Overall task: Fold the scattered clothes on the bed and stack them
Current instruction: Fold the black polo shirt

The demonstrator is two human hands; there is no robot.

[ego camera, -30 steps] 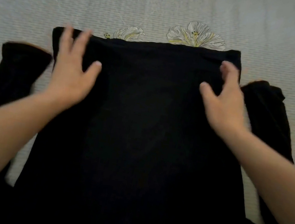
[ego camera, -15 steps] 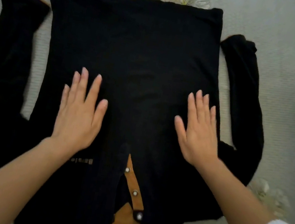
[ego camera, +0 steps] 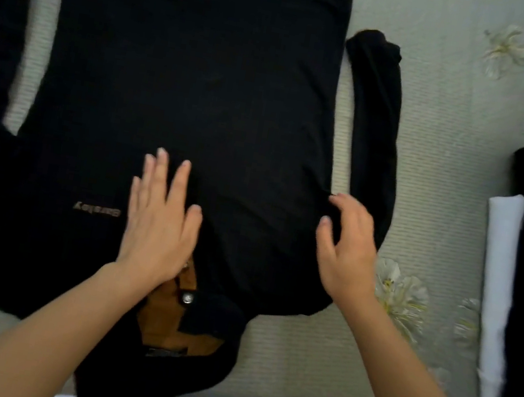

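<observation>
On the bed (ego camera: 450,160), black shirt (ego camera: 189,65) spread flat. Hands slid from hem back to chest: left hand (ego camera: 159,222) flat, grip released; right hand (ego camera: 346,247) curling at side seam, grip unclear. Sleeve fold likely next.

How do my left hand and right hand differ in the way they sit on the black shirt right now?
The left hand lies flat with fingers straight; the right hand has its fingers curled, though whether it pinches cloth is unclear. The left hand rests mid-chest on the black shirt, over the top of the brown placket; the right hand sits at the shirt's side edge, beside the sleeve. Both touch the same shirt.
</observation>
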